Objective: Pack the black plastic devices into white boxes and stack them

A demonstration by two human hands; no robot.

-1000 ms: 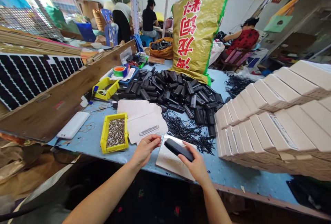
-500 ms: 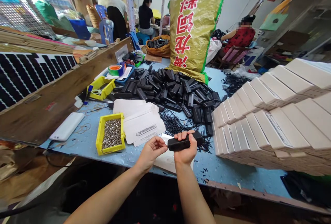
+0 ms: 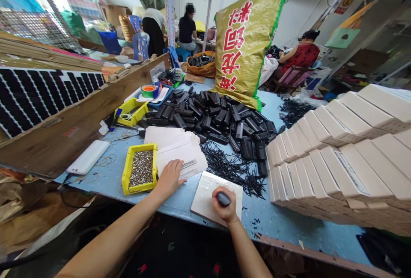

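Note:
My right hand (image 3: 226,213) is closed round an elongated black plastic case (image 3: 224,199), one end of which points up out of the fist. Its lower end is hidden, over a pale flat board (image 3: 205,184) at the table's front. Fingers extended, my left hand (image 3: 169,180) lies over the edge of some white card sheets (image 3: 170,141) and seems to hold nothing. Left of it stands a yellow bin (image 3: 126,175) of small metal parts (image 3: 141,169). Thin black strips (image 3: 224,162) lie scattered behind the board.
A heap of black cases (image 3: 205,115) fills the table's middle, before a large gold sack (image 3: 240,47). Stacked white boxes (image 3: 321,171) wall off the right. A white phone-like device (image 3: 88,157) and second yellow bin (image 3: 138,114) lie left. Other people work behind.
My left hand has left the black case and moved left onto the card sheets. My right hand has lowered the case over the board and turned it from lying sideways to upright.

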